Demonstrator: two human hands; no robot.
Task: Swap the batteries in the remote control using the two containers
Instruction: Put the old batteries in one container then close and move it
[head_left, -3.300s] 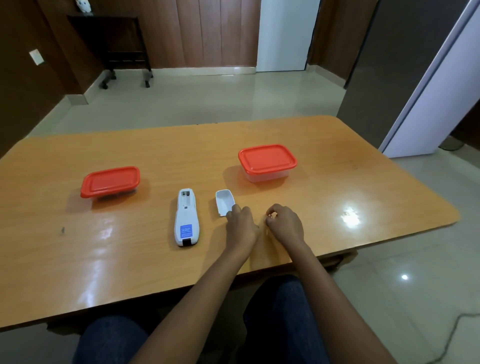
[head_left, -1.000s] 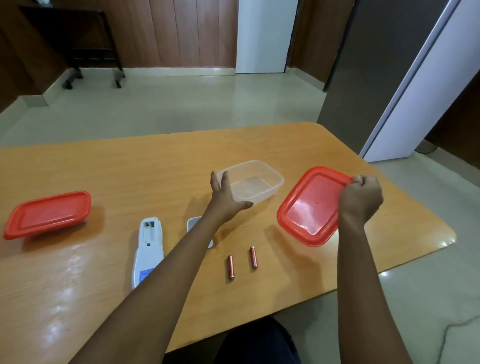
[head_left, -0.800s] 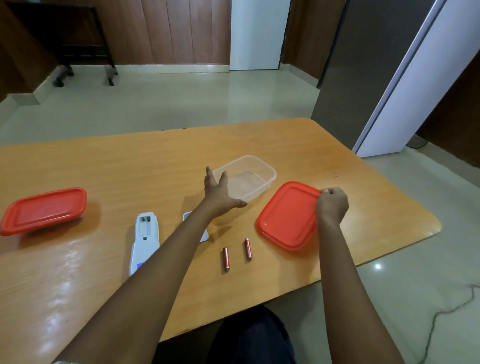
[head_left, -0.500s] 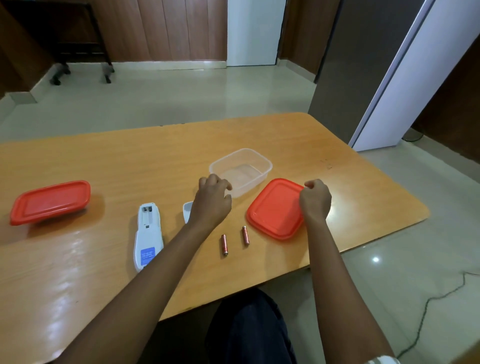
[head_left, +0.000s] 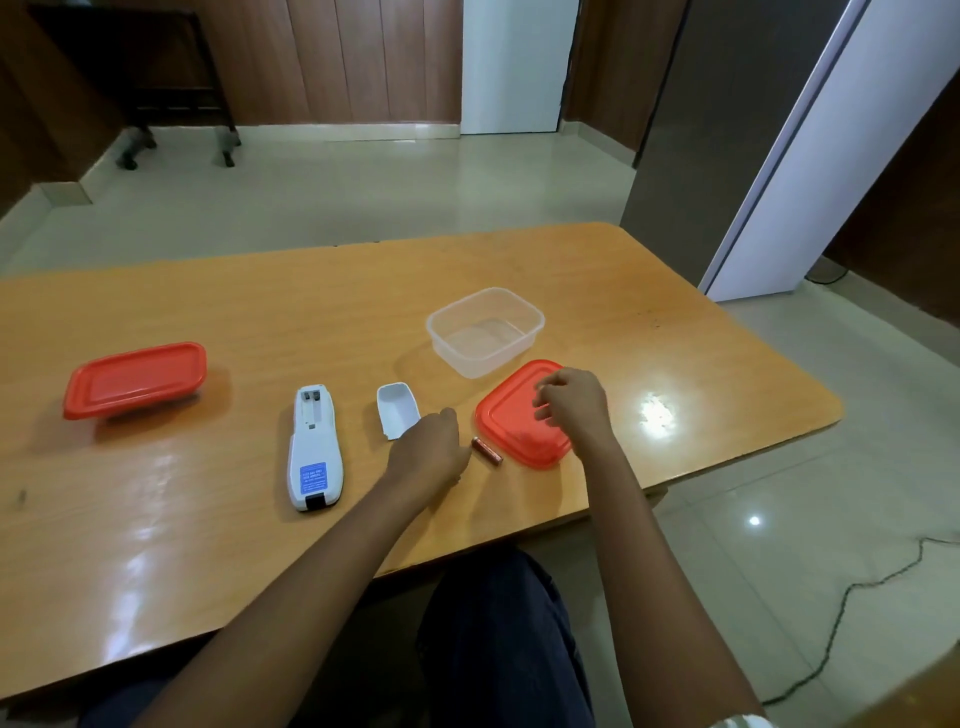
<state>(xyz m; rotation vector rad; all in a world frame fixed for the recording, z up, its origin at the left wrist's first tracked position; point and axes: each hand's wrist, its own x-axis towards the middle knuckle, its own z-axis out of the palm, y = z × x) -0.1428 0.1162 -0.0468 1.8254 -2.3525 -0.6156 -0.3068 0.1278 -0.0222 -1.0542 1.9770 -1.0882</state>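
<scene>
remote (head_left: 315, 453) left | cover (head_left: 397, 417) middle | lid (head_left: 519, 415) right, before open container (head_left: 485, 332)

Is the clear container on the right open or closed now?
Open: the clear container has no lid; its red lid lies flat beside it.

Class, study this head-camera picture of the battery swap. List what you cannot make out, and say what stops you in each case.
1. Head view: one battery shows; whether a second lies under the left hand is hidden by that hand.
2. The closed container on the left: its red lid hides any contents.
3. The blue label on the remote: print too small to read.
4. Right hand over the loose lid: contact unclear.
</scene>
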